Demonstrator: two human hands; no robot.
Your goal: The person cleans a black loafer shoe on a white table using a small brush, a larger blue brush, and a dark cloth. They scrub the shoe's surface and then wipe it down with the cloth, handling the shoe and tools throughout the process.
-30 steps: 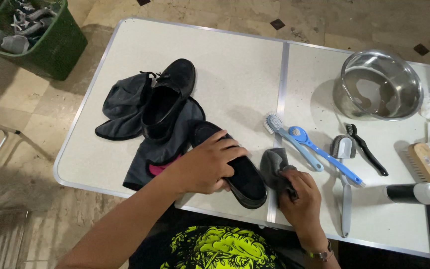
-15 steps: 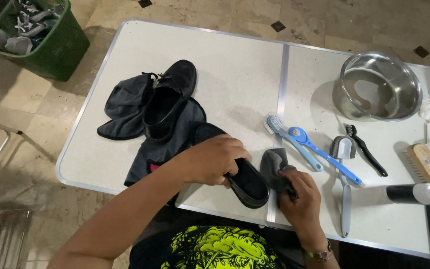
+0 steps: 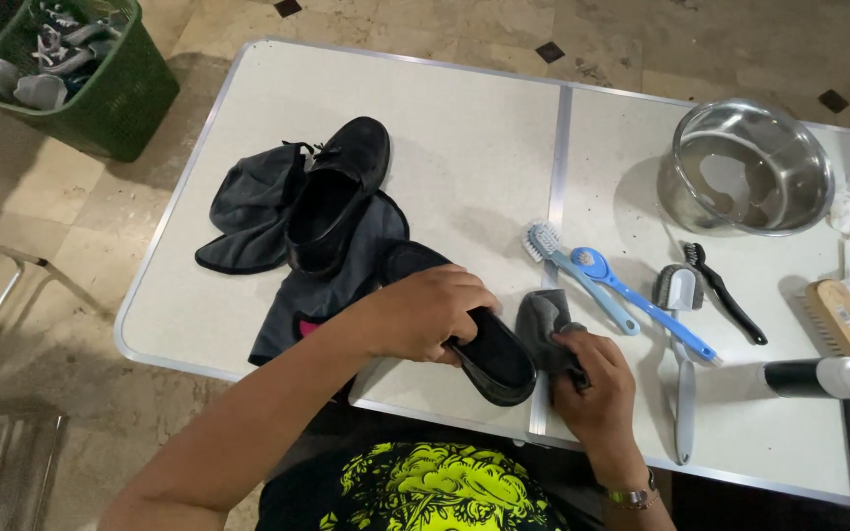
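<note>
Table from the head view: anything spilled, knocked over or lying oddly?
Nothing looks spilled. The spray bottle lies on its side near the table's right edge instead of standing, and the wooden brush sits close to that edge. The left hand steadies a black shoe; the right hand holds a grey cloth.

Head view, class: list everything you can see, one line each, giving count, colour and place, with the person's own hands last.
shoes: two, black; one lying on the dark bags, one under the left hand.
cloth bags: dark grey, table's left half.
grey cloth: one, by the held shoe.
brushes: several, blue, grey, black, wooden, table's right half.
steel bowl: one, far right.
spray bottle: one, black and white, right edge.
green basket: one, on the floor.
white table: one.
left hand: on the shoe.
right hand: gripping the cloth.
</note>
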